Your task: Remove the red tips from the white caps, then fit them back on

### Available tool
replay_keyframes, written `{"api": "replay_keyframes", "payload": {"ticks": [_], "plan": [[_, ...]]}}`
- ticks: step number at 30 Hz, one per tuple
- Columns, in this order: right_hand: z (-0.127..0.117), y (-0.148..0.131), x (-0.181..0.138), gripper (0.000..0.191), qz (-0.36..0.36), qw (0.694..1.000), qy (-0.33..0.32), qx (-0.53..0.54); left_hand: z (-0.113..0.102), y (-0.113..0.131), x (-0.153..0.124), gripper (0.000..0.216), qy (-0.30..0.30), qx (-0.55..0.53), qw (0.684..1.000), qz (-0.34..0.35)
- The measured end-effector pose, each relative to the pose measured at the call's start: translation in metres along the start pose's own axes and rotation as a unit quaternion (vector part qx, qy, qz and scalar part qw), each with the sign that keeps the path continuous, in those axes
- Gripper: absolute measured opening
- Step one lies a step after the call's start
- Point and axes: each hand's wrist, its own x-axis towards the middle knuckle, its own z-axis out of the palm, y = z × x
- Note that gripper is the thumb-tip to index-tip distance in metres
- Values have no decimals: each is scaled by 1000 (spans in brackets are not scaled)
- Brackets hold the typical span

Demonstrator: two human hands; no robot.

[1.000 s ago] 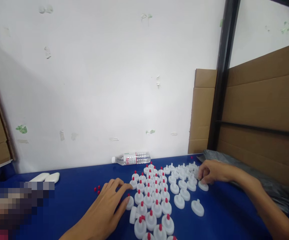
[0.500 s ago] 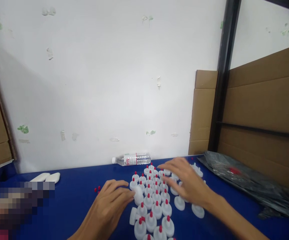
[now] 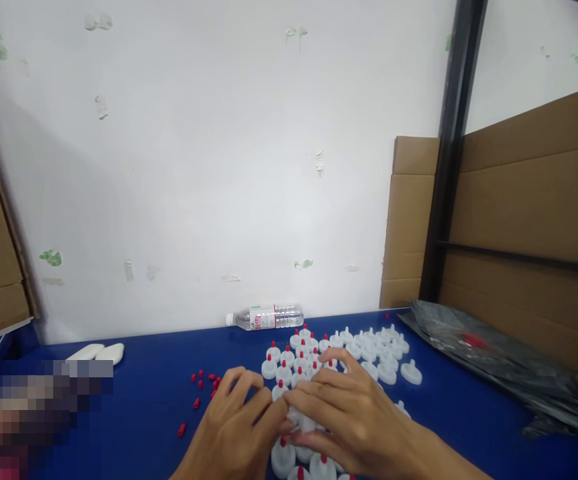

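Observation:
My left hand (image 3: 241,420) is closed, its fingers curled and their tips meeting the fingers of my right hand (image 3: 351,410) above the middle of the group. Between the thumb and fingers of my right hand shows a translucent white nozzle cap (image 3: 303,420), mostly covered. What the left fingertips pinch is hidden. Around both hands stand several white nozzle caps with red tips (image 3: 283,459), upright and close together. Right of them, several nozzle caps without red tips (image 3: 387,371) are bunched. Loose small red tips (image 3: 196,403) lie just left of my left hand.
A clear plastic bottle (image 3: 269,318) lies along the white wall. Two white rounded objects (image 3: 112,354) rest at the back left of the blue table (image 3: 143,413). Dark plastic bags (image 3: 499,367) cover the right side, beside cardboard (image 3: 529,220) and a black post (image 3: 449,167).
My right hand has come left and down from above the untipped caps to meet my left hand. The left hand has shifted slightly right, and more loose red tips show beside it.

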Motion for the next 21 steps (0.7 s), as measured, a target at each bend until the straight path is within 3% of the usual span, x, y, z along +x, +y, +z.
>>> {"api": "replay_keyframes", "payload": {"ticks": [3, 6, 8, 10, 14, 21], "plan": [[-10, 21, -9, 20, -5, 998, 4, -61, -10, -11, -4, 33, -47, -87, 989, -112], [-29, 60, -25, 21, 96, 985, -18, -141, -26, -32, -6, 40, -77, -87, 959, -257], [-43, 86, -37, 18, 242, 949, -75, -189, -32, -45, -7, 42, -112, -69, 953, -274], [-54, 106, -46, 20, 315, 919, -96, -216, -31, -51, -8, 38, -159, -65, 948, -267], [-68, 129, -64, 9, 408, 865, -181, -229, -18, -46, -13, 32, -234, -85, 935, -253], [-88, 150, -99, 7, 559, 739, -299, -228, -7, -40, -26, 28, -288, -64, 929, -221]]}}
